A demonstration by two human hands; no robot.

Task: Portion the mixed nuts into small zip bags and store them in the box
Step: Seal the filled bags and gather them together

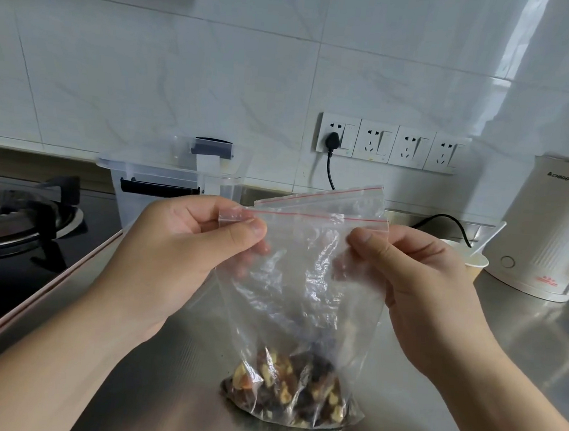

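Observation:
A clear zip bag (299,293) with a red seal line stands upright on the steel counter (169,392), mixed nuts (284,395) heaped in its bottom. My left hand (186,252) pinches the bag's top left corner. My right hand (416,285) pinches the top right edge just below the seal. The mouth gapes, its back lip lifted behind. The clear plastic storage box (174,177) with black latches stands behind my left hand, its lid on.
A gas hob (20,217) lies at the left. At the right stand a white electric kettle (544,230) and a paper cup (472,258) holding a white spoon. A black power cord (330,164) runs from the wall sockets along the back.

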